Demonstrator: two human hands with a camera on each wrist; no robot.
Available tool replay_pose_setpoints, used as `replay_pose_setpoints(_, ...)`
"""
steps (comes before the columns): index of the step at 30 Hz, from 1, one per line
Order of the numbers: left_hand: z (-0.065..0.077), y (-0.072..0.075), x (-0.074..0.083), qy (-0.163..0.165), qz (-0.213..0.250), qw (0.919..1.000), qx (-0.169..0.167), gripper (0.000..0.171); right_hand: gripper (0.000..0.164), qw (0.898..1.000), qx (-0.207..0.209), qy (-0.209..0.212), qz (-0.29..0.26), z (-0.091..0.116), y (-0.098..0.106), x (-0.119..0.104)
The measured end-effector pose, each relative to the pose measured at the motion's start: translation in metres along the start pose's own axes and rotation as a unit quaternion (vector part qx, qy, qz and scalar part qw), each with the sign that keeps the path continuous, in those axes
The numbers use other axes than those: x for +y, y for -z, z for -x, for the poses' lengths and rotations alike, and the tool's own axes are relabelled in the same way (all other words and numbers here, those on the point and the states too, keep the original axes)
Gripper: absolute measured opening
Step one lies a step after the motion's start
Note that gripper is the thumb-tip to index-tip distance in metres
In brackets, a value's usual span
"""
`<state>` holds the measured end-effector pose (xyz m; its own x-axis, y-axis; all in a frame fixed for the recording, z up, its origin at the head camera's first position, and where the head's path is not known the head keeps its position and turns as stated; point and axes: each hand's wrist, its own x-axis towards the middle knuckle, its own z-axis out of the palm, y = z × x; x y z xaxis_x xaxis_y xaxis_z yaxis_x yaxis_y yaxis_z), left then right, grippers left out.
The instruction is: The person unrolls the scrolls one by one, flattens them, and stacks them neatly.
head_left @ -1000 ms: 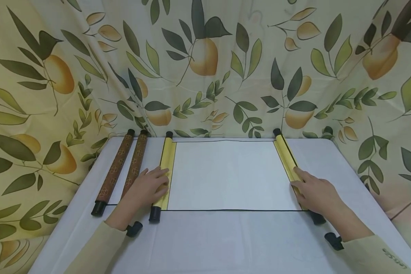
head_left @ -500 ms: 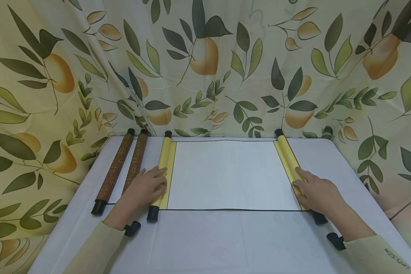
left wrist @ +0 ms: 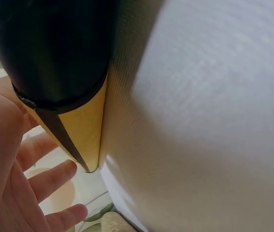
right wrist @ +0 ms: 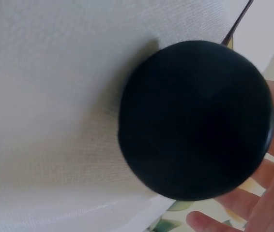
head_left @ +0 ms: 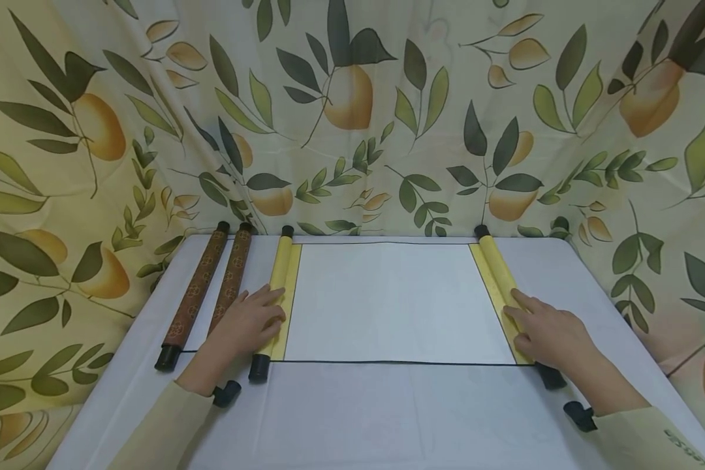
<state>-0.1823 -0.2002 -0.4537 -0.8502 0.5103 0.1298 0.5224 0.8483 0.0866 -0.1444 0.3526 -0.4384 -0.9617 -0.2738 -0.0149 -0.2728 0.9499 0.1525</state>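
I have the yellow scroll lying flat across the worktop point(head_left: 352, 424), its far ends close to the far edge and its white sheet point(head_left: 393, 300) spread between two rollers. My left hand point(head_left: 249, 320) rests on the left roller point(head_left: 280, 264), and my right hand point(head_left: 553, 329) on the right roller point(head_left: 497, 264). On both hands the fingers are extended and loosely spread, touching rather than wrapping; I cannot see my left thumb clearly behind the roller's black knob point(head_left: 259, 369). Between my left hand and the worktop's left edge lie two brown rollers point(head_left: 194, 300), side by side, partly covered by my forearm.

I judge the sheet thin and light, likely to crease if I pull unevenly or press on its middle, so I would leave the white part alone. The rollers look stiff and straight, probably light too, and being round they could roll by themselves if let go. Their yellow covering seems smooth, so flat fingertips at mid-length should turn them evenly; for lifting, the black knobs look the firmer hold.
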Motion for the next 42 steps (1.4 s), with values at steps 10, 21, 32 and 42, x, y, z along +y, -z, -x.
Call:
replay_pose_setpoints(10, -0.002, 0.001, -0.002, -0.010, 0.002, 0.9998, 0.015, 0.021, 0.048, 1.000, -0.012, -0.014, -0.021, -0.015, 0.009, -0.007)
replay_pose_setpoints(21, 0.043, 0.038, -0.066, 0.038, 0.035, 0.9923, 0.113, 0.032, 0.045, 0.992, 0.018, 0.099, -0.077, -0.067, 0.055, -0.088)
replay_pose_setpoints(32, 0.085, 0.047, -0.122, 0.115, 0.076, 0.9863, 0.090, 0.026, 0.036, 0.857, -0.062, 0.223, -0.460, -0.140, 0.068, -0.235)
replay_pose_setpoints(42, 0.087, 0.030, -0.131, 0.135, 0.129, 0.9803, 0.065, 0.040, 0.034, 0.675, -0.163, 0.138, -0.706, -0.168, 0.072, -0.372)
